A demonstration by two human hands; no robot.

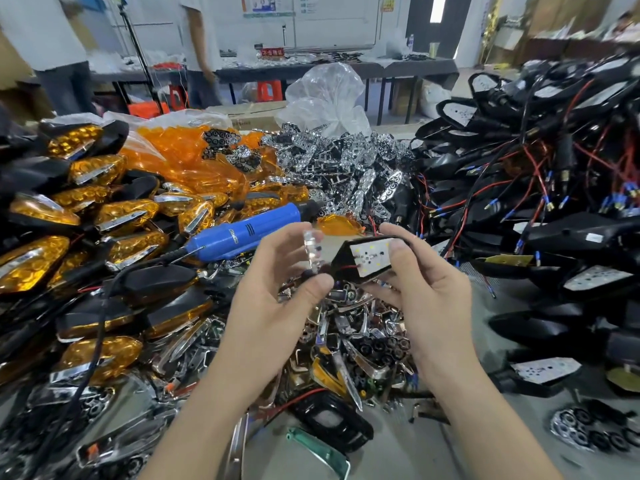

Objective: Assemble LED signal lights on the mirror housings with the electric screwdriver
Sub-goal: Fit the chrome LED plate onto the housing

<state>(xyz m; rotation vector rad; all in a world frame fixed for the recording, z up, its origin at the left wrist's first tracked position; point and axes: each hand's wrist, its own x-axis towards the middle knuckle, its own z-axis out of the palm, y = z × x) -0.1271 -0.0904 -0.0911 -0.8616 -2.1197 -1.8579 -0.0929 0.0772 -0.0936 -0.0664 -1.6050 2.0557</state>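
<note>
Electric screwdriver [242, 230]: smooth, glossy blue plastic body. Amber lenses [194, 168]: translucent orange plastic, glossy and faceted. Reflectors [346, 161]: chrome-bright, mirror-like finish. Mirror housing [341, 263], gripped in the right hand [426, 289]: smooth black plastic with a dull sheen; its LED board [372, 254] is flat matt white. Small part [313, 247], pinched in the left hand [277, 306]: clear and shiny, material uncertain. Bag [325, 95]: thin, crinkled transparent plastic film. Wires [540, 174]: smooth red and black insulation. Tabletop [485, 445]: matt grey.

One blue electric screwdriver [249, 233], one mirror housing [343, 263], one clear lens piece [311, 245], two hands: left hand [273, 306], right hand [426, 299]. Amber signal lights [83, 199], chrome reflectors [346, 168] and wired housings [554, 161] lie in heaps beyond counting. Two people [201, 39] stand far off.
</note>
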